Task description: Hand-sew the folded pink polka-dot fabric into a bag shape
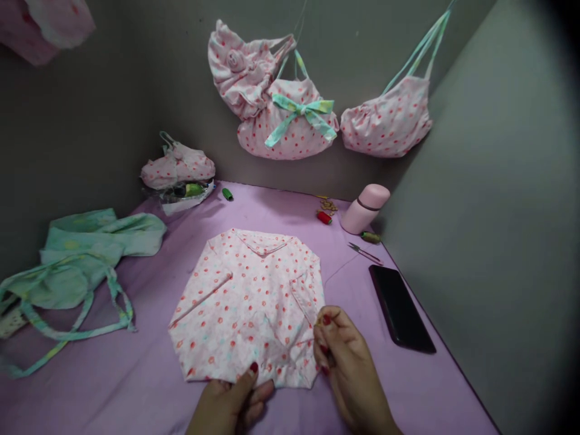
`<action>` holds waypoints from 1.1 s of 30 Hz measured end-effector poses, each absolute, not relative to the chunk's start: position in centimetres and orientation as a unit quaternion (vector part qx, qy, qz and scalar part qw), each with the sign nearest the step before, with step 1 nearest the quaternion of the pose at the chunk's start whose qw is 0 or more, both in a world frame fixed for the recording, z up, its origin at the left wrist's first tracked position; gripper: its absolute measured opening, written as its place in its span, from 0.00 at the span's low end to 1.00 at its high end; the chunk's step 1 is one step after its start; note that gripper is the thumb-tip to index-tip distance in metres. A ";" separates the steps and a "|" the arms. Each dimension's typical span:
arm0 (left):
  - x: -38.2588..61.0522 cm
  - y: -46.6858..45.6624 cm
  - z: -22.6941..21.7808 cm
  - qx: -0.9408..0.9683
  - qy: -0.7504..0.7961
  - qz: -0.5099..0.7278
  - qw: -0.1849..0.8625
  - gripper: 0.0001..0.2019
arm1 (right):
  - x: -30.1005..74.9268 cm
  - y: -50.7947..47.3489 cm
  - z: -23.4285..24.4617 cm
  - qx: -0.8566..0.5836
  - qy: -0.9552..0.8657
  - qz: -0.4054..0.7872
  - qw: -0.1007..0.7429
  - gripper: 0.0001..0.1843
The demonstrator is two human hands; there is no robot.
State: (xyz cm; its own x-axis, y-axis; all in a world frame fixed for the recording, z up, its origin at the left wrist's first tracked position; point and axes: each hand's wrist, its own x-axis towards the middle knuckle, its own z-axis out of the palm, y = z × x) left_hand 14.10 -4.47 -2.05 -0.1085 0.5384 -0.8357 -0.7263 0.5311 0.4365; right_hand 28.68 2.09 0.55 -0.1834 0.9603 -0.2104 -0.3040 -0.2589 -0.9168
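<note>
A pink fabric piece (244, 302) with red dots and folded-in corners lies flat on the lilac cloth in front of me. My left hand (235, 399) grips its near edge, thumb on top and fingers underneath. Just off the fabric's right edge, my right hand (347, 356) is closed in a pinch. Something tiny shows at its fingertips, too small to make out. A thin thread (342, 270) runs on the cloth between the fabric's right side and the thread snips (365, 254).
A black phone (401, 308) lies at right, below a pink flask (366, 208). Red (324, 217) and green (227, 194) thread spools sit at the back. Mint fabric and straps (86, 260) lie at left. Dotted fabric bags (290, 133) hang on the wall.
</note>
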 end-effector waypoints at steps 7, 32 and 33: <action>13.5 -4.9 -2.4 -0.103 0.547 0.490 0.670 0.18 | 27.7 0.8 -0.7 -0.390 -0.675 0.562 0.275 0.11; 13.0 -5.2 -3.6 -0.045 0.529 0.477 0.700 0.24 | 27.9 0.6 -1.6 -0.388 -0.833 0.370 0.136 0.12; 13.0 -5.2 -3.7 -0.046 0.529 0.475 0.702 0.24 | 27.8 0.7 -1.5 -0.387 -0.835 0.367 0.133 0.12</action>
State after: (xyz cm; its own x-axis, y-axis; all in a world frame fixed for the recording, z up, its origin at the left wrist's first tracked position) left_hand 13.00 -5.18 -3.65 -0.0101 0.6180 -0.7861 -0.7155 0.5447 0.4374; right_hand 27.84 0.66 -1.53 -0.6652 0.7440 -0.0626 0.5494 0.4310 -0.7158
